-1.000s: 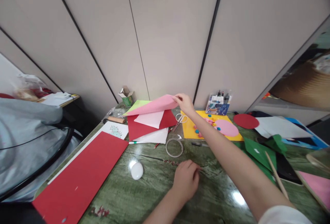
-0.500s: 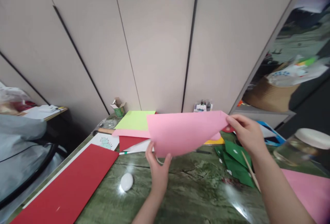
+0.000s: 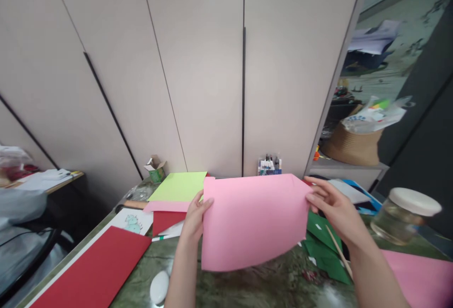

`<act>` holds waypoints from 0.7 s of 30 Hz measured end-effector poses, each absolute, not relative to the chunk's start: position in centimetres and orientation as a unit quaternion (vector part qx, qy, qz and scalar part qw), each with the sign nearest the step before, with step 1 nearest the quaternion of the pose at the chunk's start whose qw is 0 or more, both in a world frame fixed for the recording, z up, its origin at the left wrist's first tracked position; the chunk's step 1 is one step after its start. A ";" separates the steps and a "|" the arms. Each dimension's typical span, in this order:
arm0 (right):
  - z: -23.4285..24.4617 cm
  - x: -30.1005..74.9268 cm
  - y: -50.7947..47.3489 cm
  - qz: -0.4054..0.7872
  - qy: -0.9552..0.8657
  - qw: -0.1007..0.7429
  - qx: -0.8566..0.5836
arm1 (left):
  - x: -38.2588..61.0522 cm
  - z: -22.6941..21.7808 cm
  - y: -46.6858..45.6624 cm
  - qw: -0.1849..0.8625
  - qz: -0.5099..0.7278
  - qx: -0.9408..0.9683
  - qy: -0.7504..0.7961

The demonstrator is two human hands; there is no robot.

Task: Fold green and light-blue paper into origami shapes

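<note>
A sheet of pink paper (image 3: 255,223) is held up above the table, its face toward me and its lower edge slightly curved. My left hand (image 3: 195,216) pinches its left edge near the top, thumb in front. At the upper right corner, my right hand (image 3: 327,201) grips the sheet between thumb and fingers; that corner looks creased or cut at a slant. Under the sheet lies the dark green table top (image 3: 226,294). Green paper pieces (image 3: 323,251) and a thin wooden stick (image 3: 339,252) lie near my right forearm.
Left are a large red sheet (image 3: 94,270), a drawing (image 3: 132,223) and a white oval object (image 3: 159,287). Behind stand lime paper (image 3: 179,186), a small box (image 3: 155,171) and a marker set (image 3: 269,165). A lidded jar (image 3: 403,218) and more pink paper (image 3: 417,275) are at right.
My left hand has gone from beneath the sheet's lower left to its left edge and now grips it. The sheet hangs lower and more open toward me. The view has shifted.
</note>
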State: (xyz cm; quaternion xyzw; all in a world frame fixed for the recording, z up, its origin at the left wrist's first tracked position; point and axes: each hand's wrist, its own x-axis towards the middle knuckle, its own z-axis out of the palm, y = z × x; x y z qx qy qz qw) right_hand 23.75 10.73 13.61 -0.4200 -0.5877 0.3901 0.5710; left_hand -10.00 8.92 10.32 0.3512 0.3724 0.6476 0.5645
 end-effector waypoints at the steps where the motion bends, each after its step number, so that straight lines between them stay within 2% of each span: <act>1: 13.5 23.8 10.7 0.389 -0.587 0.565 -0.429 | -10.2 10.2 8.9 0.564 0.644 0.355 0.375; 17: 13.1 22.5 11.0 0.352 -0.594 0.544 -0.475 | -11.4 10.3 8.9 0.523 0.643 0.361 0.427; 21: 12.7 22.8 11.3 0.331 -0.562 0.571 -0.499 | -11.3 10.4 8.9 0.520 0.644 0.361 0.430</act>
